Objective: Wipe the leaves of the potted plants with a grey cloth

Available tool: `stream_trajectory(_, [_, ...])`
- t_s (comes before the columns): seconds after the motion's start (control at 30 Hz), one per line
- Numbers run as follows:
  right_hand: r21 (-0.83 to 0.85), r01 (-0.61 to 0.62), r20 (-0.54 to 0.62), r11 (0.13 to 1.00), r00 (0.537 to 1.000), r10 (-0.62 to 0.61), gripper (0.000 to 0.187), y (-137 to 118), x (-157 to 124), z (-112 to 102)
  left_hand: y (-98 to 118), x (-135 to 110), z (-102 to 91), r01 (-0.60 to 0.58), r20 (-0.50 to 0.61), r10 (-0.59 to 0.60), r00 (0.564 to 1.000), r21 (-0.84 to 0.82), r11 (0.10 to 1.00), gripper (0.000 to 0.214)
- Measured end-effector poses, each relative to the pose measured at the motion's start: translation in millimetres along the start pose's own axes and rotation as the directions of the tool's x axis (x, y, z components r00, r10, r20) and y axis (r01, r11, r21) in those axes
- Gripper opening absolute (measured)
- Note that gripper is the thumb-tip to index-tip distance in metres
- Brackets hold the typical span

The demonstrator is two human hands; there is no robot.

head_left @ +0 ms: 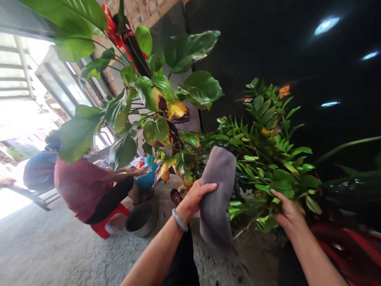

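My left hand (195, 198) is closed on a grey cloth (217, 194), which hangs folded in front of the plants; a pale bangle sits on that wrist. My right hand (287, 212) reaches into the small-leaved green plant (268, 159) and grips its lower stems and leaves, with the fingertips hidden by the foliage. A tall plant with big green and yellowing leaves (154, 103) stands just left of the cloth.
A person in a maroon top (80, 184) sits on a red stool (104, 226) at the left, with a hand on a blue object (147, 178). A dark metal bowl (141, 218) rests on the gravelly floor. Another person (40, 169) sits behind. A dark glossy wall stands at the right.
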State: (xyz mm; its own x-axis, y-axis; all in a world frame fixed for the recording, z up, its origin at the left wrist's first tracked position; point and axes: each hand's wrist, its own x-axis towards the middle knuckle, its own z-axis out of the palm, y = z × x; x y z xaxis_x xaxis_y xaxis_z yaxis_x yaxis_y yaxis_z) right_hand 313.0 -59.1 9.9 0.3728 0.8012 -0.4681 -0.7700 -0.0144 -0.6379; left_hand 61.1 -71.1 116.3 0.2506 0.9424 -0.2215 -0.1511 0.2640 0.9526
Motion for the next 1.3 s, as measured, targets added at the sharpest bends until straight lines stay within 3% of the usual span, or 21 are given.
stream_trajectory(0.1, [-0.004, 0.003, -0.023, 1.000, 1.000, -0.003, 0.025, 2.2, 2.7, 0.9, -19.3, 8.1, 4.7, 0.073, -0.065, -0.073, 0.995, 0.005, 0.997, 0.044])
stream_trajectory(0.23, [-0.009, 0.011, -0.029, 1.000, 1.000, -0.011, 0.028, 0.4, 2.0, -2.2, -60.7, -21.2, -11.1, 0.270, 0.094, -0.288, 0.953, 0.173, 0.947, 0.042])
stream_trajectory(0.3, [-0.011, 0.009, -0.031, 1.000, 0.999, -0.009, 0.028, -1.2, 1.1, -4.5, -61.0, -41.1, -24.9, 0.314, 0.172, -0.349, 0.921, 0.199, 0.928, 0.041])
stream_trajectory(0.37, [-0.013, 0.008, -0.021, 1.000, 1.000, -0.009, 0.027, -1.9, 0.6, -5.9, -43.3, -52.6, -37.2, 0.271, 0.186, -0.293, 0.938, 0.137, 0.953, 0.043])
stream_trajectory(0.43, [-0.012, 0.021, 0.001, 1.000, 1.000, -0.021, 0.025, -1.2, 0.4, -5.5, -16.4, -51.2, -44.9, 0.134, 0.069, -0.132, 0.989, -0.020, 0.991, 0.042])
stream_trajectory(0.5, [-0.008, 0.035, 0.012, 0.999, 0.999, -0.035, 0.024, 0.6, 0.1, -3.6, 6.5, -39.0, -47.0, -0.005, -0.171, -0.028, 0.985, -0.193, 0.981, 0.031])
stream_trajectory(0.57, [-0.002, 0.042, -0.004, 0.999, 0.999, -0.042, 0.023, 2.4, -0.6, -1.0, 14.4, -23.9, -44.6, -0.045, -0.363, -0.076, 0.929, -0.315, 0.948, 0.016])
stream_trajectory(0.63, [0.003, 0.044, -0.026, 0.999, 0.999, -0.044, 0.024, 3.0, -1.9, 1.1, 2.9, -15.1, -40.5, 0.052, -0.412, -0.209, 0.887, -0.360, 0.932, 0.012])
stream_trajectory(0.7, [0.008, 0.048, -0.042, 0.999, 0.998, -0.048, 0.025, 1.7, -4.1, 2.3, -23.6, -18.3, -38.8, 0.220, -0.351, -0.332, 0.875, -0.321, 0.921, 0.014])
stream_trajectory(0.77, [0.011, 0.055, -0.055, 0.998, 0.997, -0.054, 0.026, -1.2, -7.4, 2.9, -52.9, -32.1, -42.1, 0.355, -0.219, -0.401, 0.890, -0.219, 0.909, 0.016])
stream_trajectory(0.87, [0.016, 0.067, -0.079, 0.998, 0.995, -0.066, 0.029, -6.1, -12.9, 4.1, -71.7, -56.0, -53.8, 0.344, -0.022, -0.347, 0.938, -0.094, 0.934, 0.032])
stream_trajectory(0.93, [0.016, 0.067, -0.096, 0.998, 0.993, -0.065, 0.028, -7.5, -14.7, 4.8, -58.4, -62.1, -60.1, 0.249, -0.022, -0.253, 0.967, -0.106, 0.963, 0.039])
stream_trajectory(1.0, [0.015, 0.068, -0.085, 0.998, 0.994, -0.067, 0.027, -6.5, -13.4, 4.8, -31.1, -56.0, -61.1, 0.109, -0.147, -0.139, 0.979, -0.196, 0.974, 0.037])
stream_trajectory(1.07, [0.008, 0.064, -0.043, 0.998, 0.997, -0.064, 0.026, -3.2, -8.9, 3.6, -4.0, -40.5, -55.8, -0.014, -0.299, -0.084, 0.951, -0.312, 0.950, 0.026])
stream_trajectory(1.13, [0.001, 0.057, -0.013, 0.998, 0.998, -0.057, 0.025, 1.2, -3.1, 1.9, 9.1, -22.6, -46.3, -0.048, -0.373, -0.116, 0.921, -0.403, 0.914, 0.014])
stream_trajectory(1.2, [-0.002, 0.052, -0.017, 0.999, 0.999, -0.052, 0.025, 4.8, 1.8, 0.6, 1.2, -10.8, -36.4, 0.056, -0.369, -0.231, 0.900, -0.427, 0.903, 0.011])
stream_trajectory(1.3, [0.009, 0.060, -0.028, 0.998, 0.998, -0.060, 0.026, 6.2, 3.9, -1.0, -40.7, -14.9, -28.4, 0.320, -0.277, -0.417, 0.866, -0.335, 0.886, 0.014])
